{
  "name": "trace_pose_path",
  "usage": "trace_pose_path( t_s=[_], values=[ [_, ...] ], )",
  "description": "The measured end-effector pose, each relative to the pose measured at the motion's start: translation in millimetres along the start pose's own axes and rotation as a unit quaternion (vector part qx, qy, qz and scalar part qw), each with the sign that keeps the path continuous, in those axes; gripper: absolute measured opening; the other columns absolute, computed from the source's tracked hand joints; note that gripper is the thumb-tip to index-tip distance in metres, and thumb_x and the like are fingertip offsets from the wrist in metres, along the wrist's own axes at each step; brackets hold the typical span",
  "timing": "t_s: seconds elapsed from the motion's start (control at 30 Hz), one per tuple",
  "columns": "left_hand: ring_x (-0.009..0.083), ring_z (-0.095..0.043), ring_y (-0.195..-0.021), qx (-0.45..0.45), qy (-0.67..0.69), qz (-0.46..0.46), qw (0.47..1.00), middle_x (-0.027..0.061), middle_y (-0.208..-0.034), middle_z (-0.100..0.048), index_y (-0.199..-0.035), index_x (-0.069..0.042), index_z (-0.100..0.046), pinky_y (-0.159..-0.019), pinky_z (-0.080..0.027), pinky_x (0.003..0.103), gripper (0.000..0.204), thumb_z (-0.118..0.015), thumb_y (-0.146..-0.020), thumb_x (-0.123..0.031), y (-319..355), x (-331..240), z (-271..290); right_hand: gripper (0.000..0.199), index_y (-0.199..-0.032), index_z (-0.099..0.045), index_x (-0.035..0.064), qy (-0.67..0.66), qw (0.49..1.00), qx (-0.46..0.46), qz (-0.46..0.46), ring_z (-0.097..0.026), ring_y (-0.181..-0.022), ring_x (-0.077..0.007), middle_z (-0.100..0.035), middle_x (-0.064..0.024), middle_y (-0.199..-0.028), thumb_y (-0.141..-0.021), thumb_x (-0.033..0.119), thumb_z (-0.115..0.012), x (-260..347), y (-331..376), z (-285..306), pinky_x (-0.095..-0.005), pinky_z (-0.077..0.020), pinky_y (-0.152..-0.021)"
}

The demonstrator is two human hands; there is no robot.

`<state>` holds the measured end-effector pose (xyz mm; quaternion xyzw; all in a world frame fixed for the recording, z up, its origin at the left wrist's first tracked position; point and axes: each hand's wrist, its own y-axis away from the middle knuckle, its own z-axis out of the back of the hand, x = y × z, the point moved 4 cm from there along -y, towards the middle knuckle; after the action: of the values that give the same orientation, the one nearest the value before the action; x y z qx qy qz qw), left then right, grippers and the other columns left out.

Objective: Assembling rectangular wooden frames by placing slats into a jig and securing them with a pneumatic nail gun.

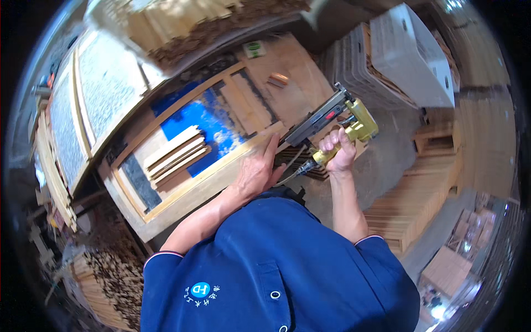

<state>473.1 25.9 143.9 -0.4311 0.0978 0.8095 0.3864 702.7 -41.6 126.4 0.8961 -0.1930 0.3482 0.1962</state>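
Observation:
My right hand is wrapped round the grip of a pneumatic nail gun, which has a gold body and a long dark magazine. An air hose fitting joins the bottom of its grip. The gun lies across the right end of a wooden workbench. My left hand rests with outstretched fingers on the near rail of a rectangular wooden frame, close to the magazine's end. Inside the frame lies a stack of thin wooden slats on a worn blue patch.
Copper-coloured staple strips lie on the bench's far part. White plastic crates stand at the far right, above stacked wooden pieces. Bundled wood strips sit beyond the bench, and more timber lies at the lower left.

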Motion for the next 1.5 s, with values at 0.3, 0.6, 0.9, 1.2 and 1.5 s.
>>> trace_pose_path(
  t_s=[0.3,0.6,0.9,1.2,1.5],
  values=[
    [0.0350,-0.067,-0.075,0.131,0.039,-0.150,0.979,0.0172,-0.093,-0.068,-0.144,0.001,-0.047,-0.069,-0.054,0.043,0.079,-0.079,-0.083,-0.037,-33,-35,-35,0.040,-0.072,-0.050,0.0149,-0.090,0.993,-0.062,-0.046,-0.045,-0.049,-0.0105,-0.043,0.0050,-0.060,-0.089,0.042,-0.075,27,-15,92,-0.0286,-0.0391,-0.049],
    [0.0240,-0.070,-0.081,0.017,0.043,0.068,0.997,0.0132,-0.091,-0.072,-0.110,-0.001,-0.070,-0.075,-0.055,0.032,0.027,-0.068,-0.094,-0.023,-120,60,-53,0.037,-0.099,-0.059,0.0082,-0.046,0.990,-0.136,-0.015,-0.045,-0.050,-0.0081,-0.045,0.0055,-0.066,-0.089,0.039,-0.076,40,1,154,-0.0275,-0.0401,-0.047],
    [0.0217,-0.058,-0.116,0.008,0.607,0.168,0.777,0.0133,-0.127,-0.061,-0.142,0.000,-0.050,-0.104,-0.044,0.038,0.060,-0.047,-0.105,-0.047,-65,-4,-110,0.028,-0.119,-0.057,0.0033,-0.192,0.981,0.000,-0.021,-0.049,-0.060,-0.0083,-0.049,0.0028,-0.074,-0.103,0.026,-0.060,33,-21,107,-0.0270,-0.0463,-0.059],
    [0.0243,-0.063,-0.101,-0.304,0.690,0.208,0.623,0.0134,-0.110,-0.067,-0.127,-0.002,-0.058,-0.098,-0.048,0.040,0.061,-0.048,-0.099,-0.055,-93,-4,-48,0.026,-0.078,-0.049,0.0160,-0.019,0.983,0.054,-0.172,-0.044,-0.057,-0.0108,-0.042,0.0058,-0.066,-0.099,0.020,-0.062,7,-45,0,-0.0306,-0.0416,-0.057],
    [0.0207,-0.067,-0.097,-0.418,0.185,0.186,0.870,0.0101,-0.104,-0.069,-0.111,-0.003,-0.068,-0.086,-0.053,0.036,0.025,-0.070,-0.091,-0.018,83,90,54,0.022,-0.101,-0.059,0.0017,0.470,0.806,0.274,-0.234,-0.054,-0.053,-0.0142,-0.054,-0.0013,-0.066,-0.091,0.019,-0.070,-84,-55,-201,-0.0302,-0.0461,-0.048]
  ],
)
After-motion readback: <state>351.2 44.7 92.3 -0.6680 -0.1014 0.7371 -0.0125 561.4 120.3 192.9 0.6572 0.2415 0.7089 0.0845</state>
